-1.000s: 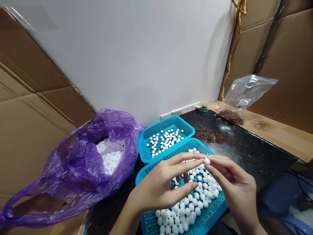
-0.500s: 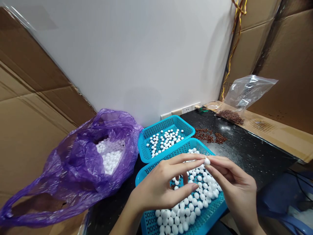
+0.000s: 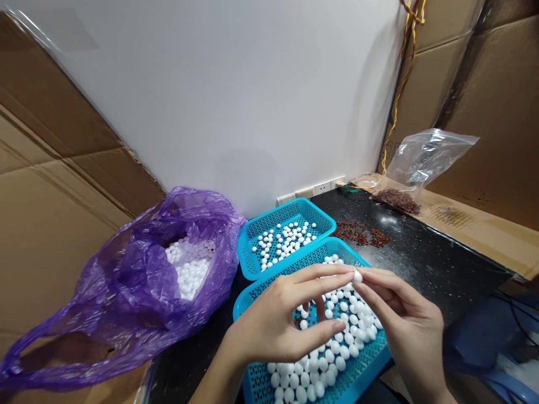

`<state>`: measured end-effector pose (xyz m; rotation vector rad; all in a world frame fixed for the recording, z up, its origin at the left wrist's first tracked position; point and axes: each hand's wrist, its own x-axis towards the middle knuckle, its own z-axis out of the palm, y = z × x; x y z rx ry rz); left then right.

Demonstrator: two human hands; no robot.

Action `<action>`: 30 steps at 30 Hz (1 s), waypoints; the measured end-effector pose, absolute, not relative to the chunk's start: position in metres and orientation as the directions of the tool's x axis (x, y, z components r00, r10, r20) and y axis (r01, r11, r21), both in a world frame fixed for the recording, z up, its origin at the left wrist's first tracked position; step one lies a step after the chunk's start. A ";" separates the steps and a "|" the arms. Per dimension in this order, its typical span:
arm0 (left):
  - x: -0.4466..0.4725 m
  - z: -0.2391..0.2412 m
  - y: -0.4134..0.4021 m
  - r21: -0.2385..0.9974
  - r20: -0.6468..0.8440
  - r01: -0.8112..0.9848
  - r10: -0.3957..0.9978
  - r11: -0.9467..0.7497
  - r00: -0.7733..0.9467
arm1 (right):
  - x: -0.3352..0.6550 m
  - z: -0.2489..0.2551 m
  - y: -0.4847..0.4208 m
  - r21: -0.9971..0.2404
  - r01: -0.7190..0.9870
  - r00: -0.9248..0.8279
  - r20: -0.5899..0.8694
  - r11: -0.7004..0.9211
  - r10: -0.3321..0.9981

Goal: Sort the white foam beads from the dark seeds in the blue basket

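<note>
I've one white bead [image 3: 357, 276] pinched in right hand [image 3: 406, 314]; left hand [image 3: 278, 317] at it, thumb wide of fingers. Two blue baskets [image 3: 369, 366], one purple bag [image 3: 126, 292].

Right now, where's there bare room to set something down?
The black table looks freest between the brown bits, the cardboard ledge and the right hand; only pale specks show there. Leftward it's crowded: the purple bag sits close by the back basket, and the left hand is over the front basket, among many balls.
</note>
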<state>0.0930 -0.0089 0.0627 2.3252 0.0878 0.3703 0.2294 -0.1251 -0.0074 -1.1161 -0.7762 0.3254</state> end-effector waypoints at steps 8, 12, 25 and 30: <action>0.091 0.063 -0.011 0.754 0.234 -0.024 0.235 -0.657 0.943 | 0.228 -0.007 -0.125 -0.906 0.142 0.723 0.370 0.400 0.583; 0.091 0.062 -0.009 0.779 0.216 -0.016 0.245 -0.627 0.945 | 0.229 -0.009 -0.127 -0.921 0.148 0.729 0.348 0.360 0.590; 0.092 0.061 -0.008 0.789 0.228 -0.024 0.256 -0.614 0.939 | 0.229 -0.011 -0.128 -0.924 0.164 0.719 0.351 0.345 0.599; 0.092 0.062 -0.008 0.787 0.216 -0.018 0.249 -0.616 0.944 | 0.229 -0.011 -0.129 -0.920 0.177 0.721 0.364 0.351 0.590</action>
